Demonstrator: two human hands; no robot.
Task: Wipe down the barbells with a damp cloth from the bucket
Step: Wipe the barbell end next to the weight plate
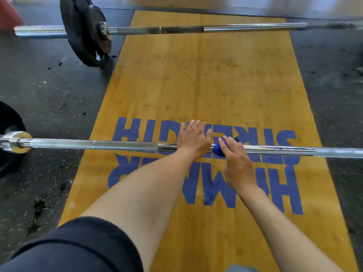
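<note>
You're pinching the blue cloth (219, 150) w/ your right hand (236, 163) on the near barbell (121, 145), left hand (193, 139) resting flat, fingers straight; platform (176, 85) is showing "HAMMER STRENGTH" upside down

You are in a weightlifting gym, kneeling on a wooden lifting platform (196, 85) printed with a blue strength-brand logo (275, 183), two steel barbells (117, 146) lying across it, black plates (82, 30) resting on speckled rubber flooring (49, 91).
</note>
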